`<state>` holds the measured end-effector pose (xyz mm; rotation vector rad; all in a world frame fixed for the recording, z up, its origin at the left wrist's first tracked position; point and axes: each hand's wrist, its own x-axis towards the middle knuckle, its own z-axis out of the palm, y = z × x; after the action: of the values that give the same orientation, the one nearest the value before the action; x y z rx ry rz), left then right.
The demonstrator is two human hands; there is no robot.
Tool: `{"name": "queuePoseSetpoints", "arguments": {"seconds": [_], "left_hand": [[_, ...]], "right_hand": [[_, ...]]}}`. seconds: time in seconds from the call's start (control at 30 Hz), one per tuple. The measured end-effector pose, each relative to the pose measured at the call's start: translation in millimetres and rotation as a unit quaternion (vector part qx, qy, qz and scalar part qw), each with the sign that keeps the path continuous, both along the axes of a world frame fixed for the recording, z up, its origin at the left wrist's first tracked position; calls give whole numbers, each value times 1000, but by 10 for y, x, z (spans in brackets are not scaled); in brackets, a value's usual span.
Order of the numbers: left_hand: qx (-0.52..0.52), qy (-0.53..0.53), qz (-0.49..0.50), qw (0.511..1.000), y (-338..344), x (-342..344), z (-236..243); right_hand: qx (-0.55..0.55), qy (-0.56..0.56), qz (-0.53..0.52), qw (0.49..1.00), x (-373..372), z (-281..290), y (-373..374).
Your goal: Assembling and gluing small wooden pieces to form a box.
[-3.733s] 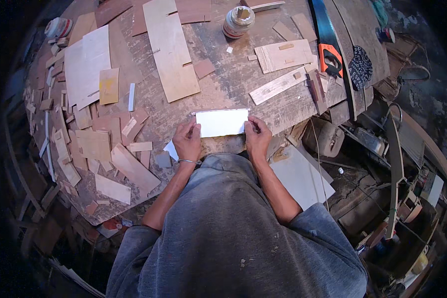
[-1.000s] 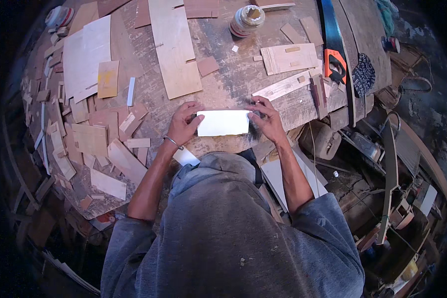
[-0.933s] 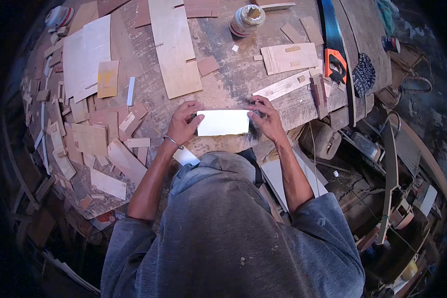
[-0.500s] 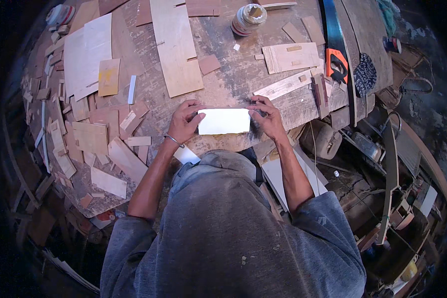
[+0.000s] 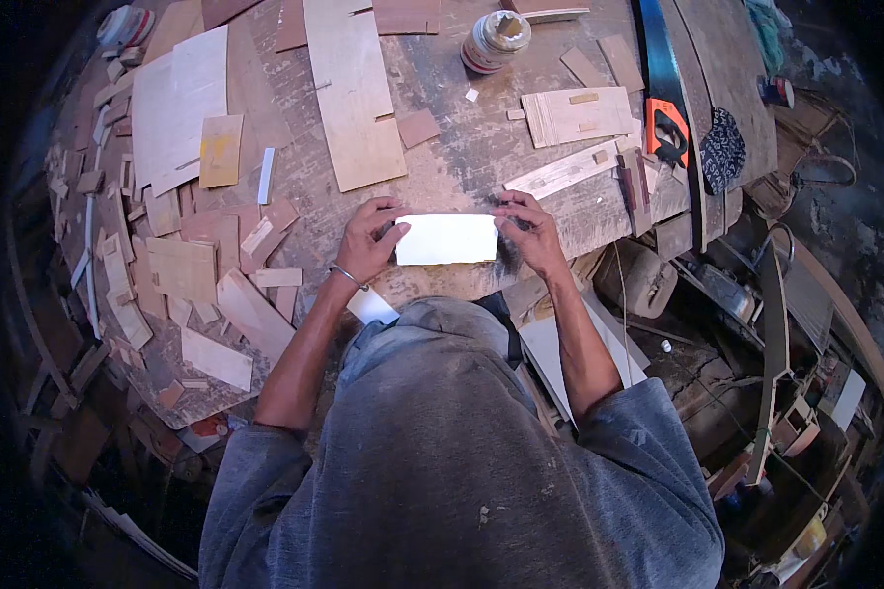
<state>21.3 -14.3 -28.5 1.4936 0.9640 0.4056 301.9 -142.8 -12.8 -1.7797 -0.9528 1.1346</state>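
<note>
A white rectangular piece (image 5: pixel 447 239) lies crosswise near the front edge of the worn wooden workbench (image 5: pixel 457 128). My left hand (image 5: pixel 368 240), with a metal bracelet at the wrist, has its thumb and bent fingers at the piece's left end. My right hand (image 5: pixel 530 239) grips the opposite end, thumb on the corner and fingers curled along the far side. A second white piece (image 5: pixel 371 305) shows below my left hand by the front of my grey shirt.
Wood offcuts (image 5: pixel 182 270) crowd the left. Beyond my hands are a long board (image 5: pixel 354 118) and a jar (image 5: pixel 494 49). At right are an orange-handled saw (image 5: pixel 666 133) and a patterned dark cloth (image 5: pixel 721 147). A plastic container (image 5: pixel 638 280) and metal clutter sit below the right edge.
Compared with the oldest view, both hands have moved upward and outward to the piece's far corners, fingertips along its back edge. The last second shows only a slight shift.
</note>
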Motion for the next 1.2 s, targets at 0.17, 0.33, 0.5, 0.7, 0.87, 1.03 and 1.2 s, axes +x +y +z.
{"name": "queuePoseSetpoints", "arguments": {"seconds": [0.17, 0.33, 0.5, 0.7, 0.87, 1.03, 1.2], "left_hand": [[33, -4, -7, 999, 20, -3, 23], [19, -9, 9, 1000, -9, 18, 18], [19, -29, 15, 999, -26, -21, -84], [1, -33, 23, 999, -43, -12, -40], [-142, -76, 198, 967, -48, -263, -202], [180, 58, 78, 979, -266, -648, -295], [78, 46, 82, 992, -114, -556, -244]], "right_hand": [[-3, 1, -3, 1000, -15, -6, 11], [-8, 23, -13, 1000, -26, 31, 16], [-4, 14, 0, 1000, -22, 5, -2], [15, 99, -27, 995, -2, 58, -10], [15, 112, -70, 991, 63, 165, -139], [-25, -71, -5, 997, 111, 165, -459], [-67, -93, 31, 993, 231, -29, -719]]}}
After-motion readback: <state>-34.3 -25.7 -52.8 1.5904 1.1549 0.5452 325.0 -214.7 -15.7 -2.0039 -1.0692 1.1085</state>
